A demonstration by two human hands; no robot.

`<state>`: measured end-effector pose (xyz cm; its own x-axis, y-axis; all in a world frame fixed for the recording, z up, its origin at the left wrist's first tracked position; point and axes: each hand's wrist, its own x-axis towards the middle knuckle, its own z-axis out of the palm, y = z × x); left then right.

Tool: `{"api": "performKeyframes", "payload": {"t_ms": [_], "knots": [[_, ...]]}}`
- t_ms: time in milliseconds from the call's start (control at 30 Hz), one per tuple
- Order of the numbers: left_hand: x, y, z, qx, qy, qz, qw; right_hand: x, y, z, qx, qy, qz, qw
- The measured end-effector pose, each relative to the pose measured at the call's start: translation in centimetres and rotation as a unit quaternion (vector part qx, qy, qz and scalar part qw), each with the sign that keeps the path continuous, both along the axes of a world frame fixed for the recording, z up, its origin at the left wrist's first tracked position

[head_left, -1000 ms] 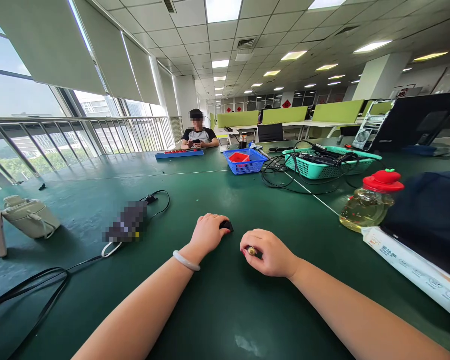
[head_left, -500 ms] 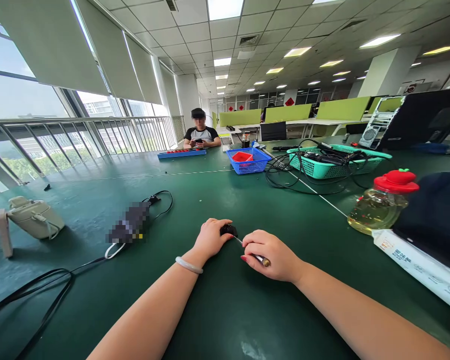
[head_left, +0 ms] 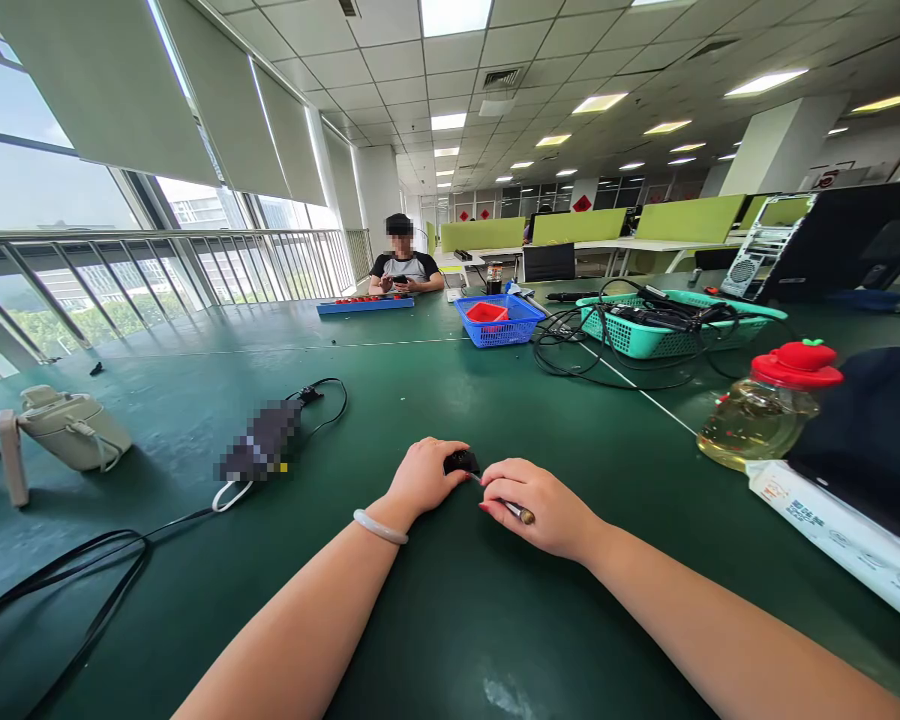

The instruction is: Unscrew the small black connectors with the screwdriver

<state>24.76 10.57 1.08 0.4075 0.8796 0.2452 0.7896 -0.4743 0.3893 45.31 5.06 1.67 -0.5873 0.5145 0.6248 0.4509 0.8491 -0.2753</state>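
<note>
Left hand (head_left: 420,478) pins a small black part (head_left: 461,462) on the worktop (head_left: 450,620), near centre. Right hand (head_left: 544,505) is closed round a thin tool (head_left: 521,513), tip at the part. Risk: tip slips, part skids.

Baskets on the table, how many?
2. A blue basket sits mid-table with a red tray inside; a teal basket full of black cables lies to its right. More could be hidden behind the clutter at far right.
</note>
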Motion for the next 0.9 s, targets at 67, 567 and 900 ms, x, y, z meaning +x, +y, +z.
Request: {"api": "performKeyframes", "payload": {"t_ms": [67,567,900], "knots": [[-0.01,-0.05,0.09,-0.002,0.001,0.0,1.0,-0.05,-0.01,0.05,0.003,-0.002,0.004,1.0],[-0.04,0.18,-0.06,-0.019,-0.008,-0.011,1.0,-0.16,-0.2,0.14,0.04,-0.008,0.025,0.999],[-0.03,0.34,-0.27,-0.014,-0.003,-0.014,1.0,-0.14,-0.19,0.09,0.036,-0.004,0.018,0.999]]}}
